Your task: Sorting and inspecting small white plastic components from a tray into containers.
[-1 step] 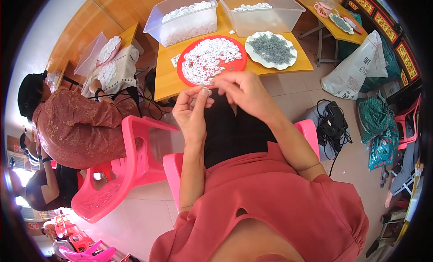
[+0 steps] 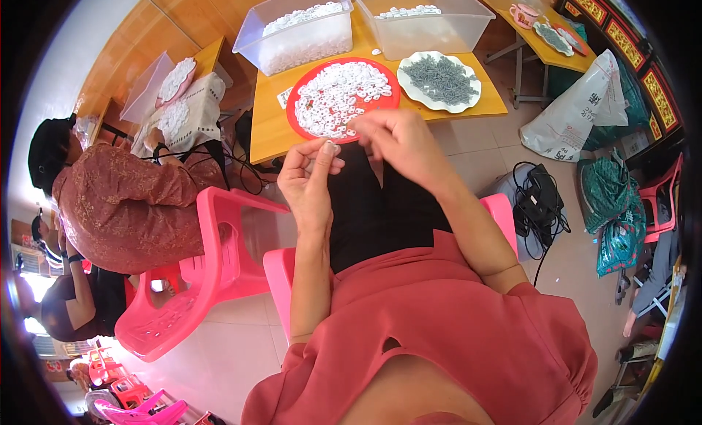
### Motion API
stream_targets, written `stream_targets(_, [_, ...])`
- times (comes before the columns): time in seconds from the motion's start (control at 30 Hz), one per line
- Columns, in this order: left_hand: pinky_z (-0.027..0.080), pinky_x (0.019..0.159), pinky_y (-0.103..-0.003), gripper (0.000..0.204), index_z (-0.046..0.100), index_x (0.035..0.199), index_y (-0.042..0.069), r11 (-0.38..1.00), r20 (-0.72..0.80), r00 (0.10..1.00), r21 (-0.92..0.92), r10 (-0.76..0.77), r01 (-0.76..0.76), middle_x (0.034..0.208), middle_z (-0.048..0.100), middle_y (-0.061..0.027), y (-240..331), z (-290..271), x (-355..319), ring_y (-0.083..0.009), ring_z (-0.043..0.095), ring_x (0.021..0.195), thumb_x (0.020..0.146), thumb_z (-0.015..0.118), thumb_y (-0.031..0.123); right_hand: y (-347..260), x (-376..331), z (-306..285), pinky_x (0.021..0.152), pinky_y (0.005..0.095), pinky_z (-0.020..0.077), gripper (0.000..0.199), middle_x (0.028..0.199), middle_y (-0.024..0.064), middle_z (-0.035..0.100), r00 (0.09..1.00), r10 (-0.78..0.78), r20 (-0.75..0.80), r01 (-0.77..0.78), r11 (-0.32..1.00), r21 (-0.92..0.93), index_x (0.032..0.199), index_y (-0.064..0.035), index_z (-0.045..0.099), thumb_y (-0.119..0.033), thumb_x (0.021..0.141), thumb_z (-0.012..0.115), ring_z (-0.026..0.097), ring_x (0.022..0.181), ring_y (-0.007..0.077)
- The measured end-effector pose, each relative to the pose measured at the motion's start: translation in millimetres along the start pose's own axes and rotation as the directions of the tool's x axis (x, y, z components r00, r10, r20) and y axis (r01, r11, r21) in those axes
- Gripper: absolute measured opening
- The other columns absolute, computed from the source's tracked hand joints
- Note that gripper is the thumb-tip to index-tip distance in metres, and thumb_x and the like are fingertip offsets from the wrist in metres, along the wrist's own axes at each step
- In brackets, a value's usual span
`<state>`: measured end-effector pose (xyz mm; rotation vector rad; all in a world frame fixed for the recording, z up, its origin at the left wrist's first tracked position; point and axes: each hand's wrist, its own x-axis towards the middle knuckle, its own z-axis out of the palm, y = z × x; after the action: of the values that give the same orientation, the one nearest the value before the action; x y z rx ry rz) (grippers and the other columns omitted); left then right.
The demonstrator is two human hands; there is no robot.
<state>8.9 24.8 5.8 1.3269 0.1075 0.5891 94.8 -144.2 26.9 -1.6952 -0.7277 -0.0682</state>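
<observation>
In front of my lap, my left hand (image 2: pixel 307 184) is raised with thumb and forefinger pinched on a small white plastic piece (image 2: pixel 330 145). My right hand (image 2: pixel 402 147) hovers to its right, apart from it, fingertips pressed together; anything between them is too small to make out. Just beyond both hands lies a round red tray (image 2: pixel 395 103) spread with loose white pieces (image 2: pixel 329 96) like the held one. On the table's right, a white scalloped plate (image 2: pixel 475 102) bears a heap of thin grey pieces (image 2: pixel 439 80).
Two translucent bins (image 2: pixel 248 48) (image 2: pixel 461 34) with white pieces stand behind the tray on the yellow table (image 2: pixel 270 136). To my left are a pink chair (image 2: pixel 208 279) and a seated person (image 2: pixel 131 198). Black cables (image 2: pixel 541 198) and bulging bags (image 2: pixel 614 198) lie to my right.
My right hand has shifted slightly right, widening the gap between the hands. My left hand has edged a little left, still pinching the white piece.
</observation>
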Motion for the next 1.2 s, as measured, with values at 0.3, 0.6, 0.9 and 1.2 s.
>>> stream_targets(0.3, [0.051,0.067,-0.021,0.016,0.069,0.110,-0.003,0.992,-0.043,0.995,-0.091,-0.093,0.088,0.094,0.075,-0.0102,-2,-11,9,-0.0099,0.067,0.073,0.099,0.072,0.007,139,107,-15,0.081,0.0500,0.0572,0.018,0.095,0.0232,0.075,0.993,0.118,-0.006,-0.082,0.649,-0.756,0.098,-0.0027,0.078,-0.014,0.093,0.065,0.073,0.092,0.0411])
stream_targets(0.6, [0.050,0.065,-0.020,0.016,0.070,0.111,-0.002,0.988,-0.034,0.992,-0.099,-0.119,0.115,0.093,0.076,-0.0100,0,-13,9,-0.0091,0.067,0.072,0.098,0.073,0.009,175,130,3,0.082,0.0496,0.0577,0.016,0.094,0.0224,0.074,0.986,0.098,0.135,0.078,0.446,-0.891,0.091,-0.0018,0.075,-0.015,0.091,0.067,0.073,0.094,0.0396])
stream_targets(0.9, [0.050,0.071,-0.021,0.011,0.068,0.108,0.001,0.999,0.026,0.999,-0.041,-0.035,0.036,0.107,0.076,-0.0102,8,-13,11,-0.0081,0.066,0.078,0.100,0.070,0.008,32,68,-3,0.071,0.0429,0.0574,0.028,0.087,0.0197,0.075,0.984,-0.104,0.143,0.139,0.955,-0.262,0.104,0.0044,0.077,-0.022,0.093,0.072,0.074,0.078,0.0312])
stream_targets(1.2, [0.053,0.081,-0.024,0.008,0.068,0.105,-0.002,0.919,0.224,0.943,0.254,0.248,-0.302,0.122,0.076,-0.0143,13,-1,11,-0.0096,0.066,0.087,0.098,0.069,0.003,1,10,-5,0.062,0.0199,0.0463,0.018,0.086,-0.0008,0.072,0.954,0.189,0.232,-0.253,0.923,0.289,0.111,0.0008,0.076,-0.010,0.098,0.072,0.060,0.072,0.0032])
